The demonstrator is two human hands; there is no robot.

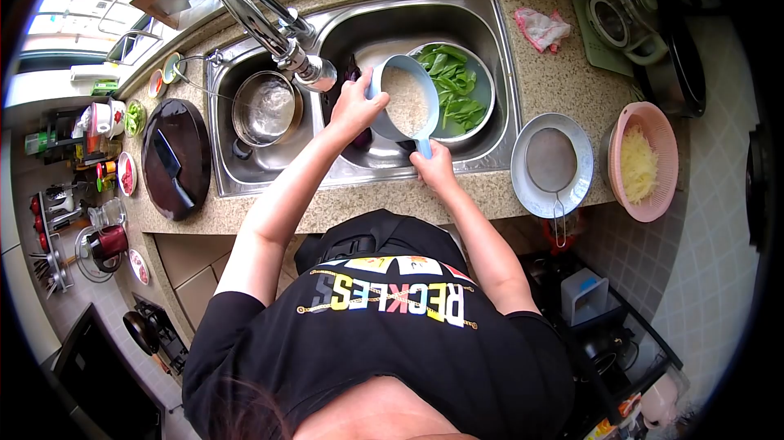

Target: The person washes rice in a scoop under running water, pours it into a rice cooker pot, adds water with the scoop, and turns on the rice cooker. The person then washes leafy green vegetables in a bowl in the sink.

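Both hands hold a light blue plastic pot-shaped container (pixel 377 120) over the large sink basin, with pale grains that look like rice (pixel 406 101) inside. My left hand (pixel 357 105) grips its left rim, the thumb over the edge. My right hand (pixel 433 164) is closed round its short handle at the lower right. Just right of the container, partly behind it, a metal bowl (pixel 487 117) of green leaves (pixel 451 84) stands in the basin. A dark purple vegetable, mostly hidden, lies by my left hand.
The faucet (pixel 314 72) arches over the left basin, where a metal pot (pixel 268 109) stands. A cleaver (pixel 170 166) lies on a round dark board (pixel 175 195) at left. On the right are a strainer (pixel 550 160) on a plate (pixel 581 187) and a pink colander (pixel 668 158) of shreds.
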